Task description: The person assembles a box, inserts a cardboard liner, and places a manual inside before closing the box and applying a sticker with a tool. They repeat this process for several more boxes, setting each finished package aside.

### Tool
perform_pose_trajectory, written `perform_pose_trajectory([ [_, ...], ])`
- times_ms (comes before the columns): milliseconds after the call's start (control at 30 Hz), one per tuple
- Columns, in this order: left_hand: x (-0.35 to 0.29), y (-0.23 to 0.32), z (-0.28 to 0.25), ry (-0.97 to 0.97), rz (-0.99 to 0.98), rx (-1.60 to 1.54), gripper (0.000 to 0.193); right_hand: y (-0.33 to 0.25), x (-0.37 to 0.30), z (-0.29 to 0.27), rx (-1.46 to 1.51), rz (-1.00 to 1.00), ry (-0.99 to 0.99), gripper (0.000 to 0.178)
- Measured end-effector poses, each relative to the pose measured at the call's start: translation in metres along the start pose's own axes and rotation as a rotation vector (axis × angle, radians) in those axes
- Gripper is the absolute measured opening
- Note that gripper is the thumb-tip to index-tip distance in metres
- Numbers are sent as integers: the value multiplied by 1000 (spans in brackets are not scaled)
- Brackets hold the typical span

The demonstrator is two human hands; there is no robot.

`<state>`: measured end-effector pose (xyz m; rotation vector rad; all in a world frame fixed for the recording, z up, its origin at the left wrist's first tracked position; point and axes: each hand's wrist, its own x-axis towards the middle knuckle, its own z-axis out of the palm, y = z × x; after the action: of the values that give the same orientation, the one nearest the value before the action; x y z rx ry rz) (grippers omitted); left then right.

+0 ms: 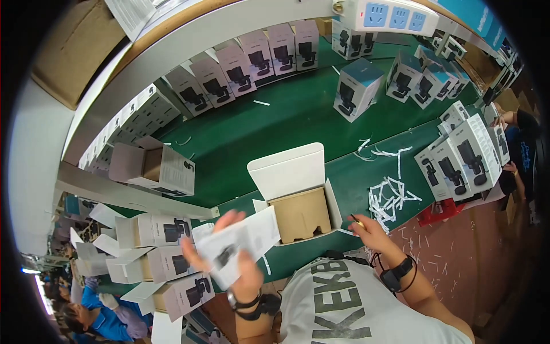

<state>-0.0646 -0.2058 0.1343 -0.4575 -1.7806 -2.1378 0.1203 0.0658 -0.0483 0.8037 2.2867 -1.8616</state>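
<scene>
My left hand (247,274) grips a white printed booklet (252,235) with a dark picture on it, fingers behind and thumb in front. The hand is slightly blurred. The booklet overlaps the left edge of an open white box (334,209) in front of me. The box's lid flap (288,166) stands up at the far side, and a brown cardboard insert (301,213) with notches at its near edge fills it. To the right of the box, my right hand (372,234) is closed around a small thin tool (357,221), dark and yellowish, whose kind I cannot make out.
White paper strips (389,198) lie heaped on the green table (229,155). Several open boxes (166,261) stand at the left, with another open box (177,166) beyond. Closed boxes (358,89) line the back and right. A power strip (395,17) hangs above. Other people work at both sides.
</scene>
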Motion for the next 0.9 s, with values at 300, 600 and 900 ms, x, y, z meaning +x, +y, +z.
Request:
perform_pose_trajectory([
  [300, -12, -38, 0, -559, -5, 695, 73, -11, 8, -6, -8, -128, 16, 32],
  [600, -55, -71, 20, -760, 234, 781, 81, -97, 44, 27, 205, -156, 30, 34],
  [900, -71, -84, 44, -871, 396, 1070, 80, -111, 64, -4, -480, -668, 281, 21],
])
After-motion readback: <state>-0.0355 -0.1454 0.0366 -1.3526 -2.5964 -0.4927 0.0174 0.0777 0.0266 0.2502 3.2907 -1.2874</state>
